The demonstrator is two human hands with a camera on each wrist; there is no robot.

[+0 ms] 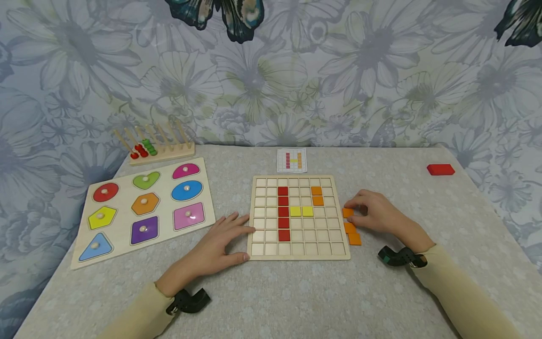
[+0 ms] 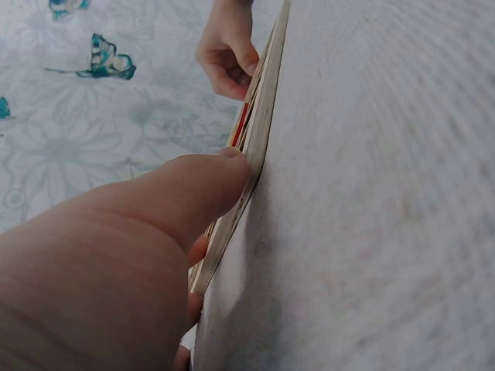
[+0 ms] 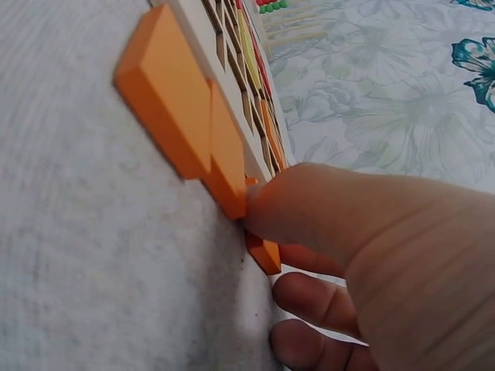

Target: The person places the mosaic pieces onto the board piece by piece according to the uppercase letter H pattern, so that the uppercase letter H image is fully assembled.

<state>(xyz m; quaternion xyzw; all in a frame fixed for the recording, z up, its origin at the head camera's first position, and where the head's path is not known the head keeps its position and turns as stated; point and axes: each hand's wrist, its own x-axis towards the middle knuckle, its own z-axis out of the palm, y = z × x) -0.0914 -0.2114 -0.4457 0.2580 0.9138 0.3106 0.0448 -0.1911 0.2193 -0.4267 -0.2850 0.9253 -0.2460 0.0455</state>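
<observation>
A wooden grid board [image 1: 298, 257] lies flat with a column of red tiles [image 1: 283, 210], two yellow tiles [image 1: 301, 211] side by side and two orange tiles [image 1: 316, 196] in its cells. My left hand [image 1: 216, 245] rests at the board's left edge, fingers spread, its thumb against the side in the left wrist view. At the right edge, my right hand [image 1: 374, 212] pinches an orange tile [image 3: 264, 253] between thumb and index finger. Two more orange tiles [image 1: 352, 234] lie on the table just nearer, beside the board; the right wrist view shows them close up.
Behind the board lies a small pattern card [image 1: 291, 160]. A shape puzzle board [image 1: 165, 240] with knobbed pieces is at left, and a peg stand [image 1: 169, 152] with red and green beads stands behind it. Red tiles [image 1: 440, 169] sit at the far right.
</observation>
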